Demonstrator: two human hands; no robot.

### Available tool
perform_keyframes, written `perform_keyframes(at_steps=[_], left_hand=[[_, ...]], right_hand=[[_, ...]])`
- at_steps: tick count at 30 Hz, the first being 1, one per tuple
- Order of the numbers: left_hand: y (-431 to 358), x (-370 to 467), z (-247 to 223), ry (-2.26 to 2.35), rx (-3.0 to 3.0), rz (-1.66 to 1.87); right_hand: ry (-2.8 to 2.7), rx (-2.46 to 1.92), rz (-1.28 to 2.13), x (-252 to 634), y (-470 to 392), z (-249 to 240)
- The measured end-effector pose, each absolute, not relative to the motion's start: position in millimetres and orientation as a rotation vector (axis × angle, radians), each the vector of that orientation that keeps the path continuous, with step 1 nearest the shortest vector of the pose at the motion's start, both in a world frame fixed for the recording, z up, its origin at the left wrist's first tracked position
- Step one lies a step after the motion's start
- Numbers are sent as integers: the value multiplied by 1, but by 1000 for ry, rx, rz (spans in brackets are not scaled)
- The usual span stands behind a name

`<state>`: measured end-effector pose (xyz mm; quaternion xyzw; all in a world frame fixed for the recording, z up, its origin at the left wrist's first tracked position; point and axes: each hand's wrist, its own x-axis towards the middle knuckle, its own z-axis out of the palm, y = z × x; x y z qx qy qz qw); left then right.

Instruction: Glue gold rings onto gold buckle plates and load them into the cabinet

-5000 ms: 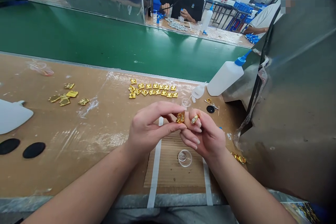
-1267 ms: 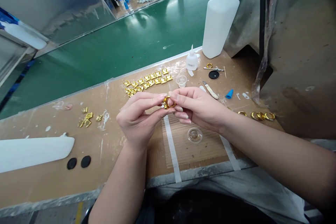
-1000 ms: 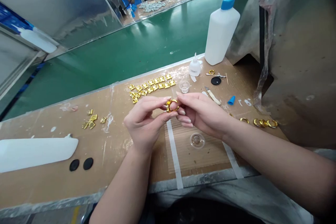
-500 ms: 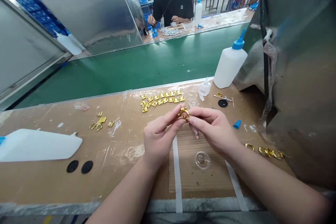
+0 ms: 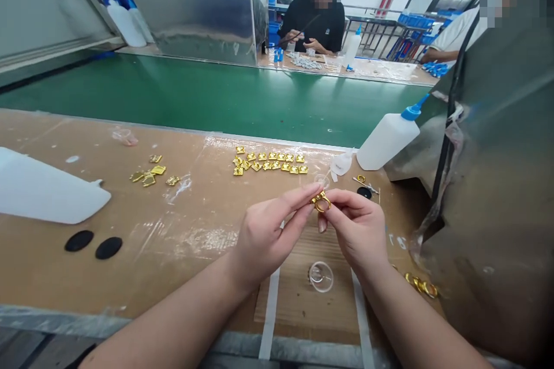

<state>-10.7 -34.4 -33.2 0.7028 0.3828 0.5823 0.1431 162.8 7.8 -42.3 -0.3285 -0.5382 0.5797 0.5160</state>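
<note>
In front of me a gold ring is held upright between my two hands. My left hand is closed, pinching a small gold piece at the ring's upper left; the fingertips hide most of that piece. My right hand is closed on the ring's right side with thumb and fingers. Whether the piece and the ring are joined I cannot tell. Below the hands stands a small clear cup on a taped cardboard patch. Beyond them, small square gold pieces lie in two rows.
Loose gold pieces, two black discs and a lying white bottle are at left. At right are a blue-tipped bottle, a small bottle and gold rings. A co-worker sits beyond the green belt.
The camera view has tilted and shifted. Both hands keep their grip, and the ring now faces the camera more openly. Across the belt, the co-worker's hands have come closer together.
</note>
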Motion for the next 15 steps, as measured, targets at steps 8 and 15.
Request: perform_keyframes(at_steps=[8,15], left_hand=[[-35,-11,-31,1165,2064,1660],[-34,-10,-33,1155,1972,1713]], right_hand=[[-1405,-774,1238,163,4,-36],[-1308,-771,1387,159,6,-42]])
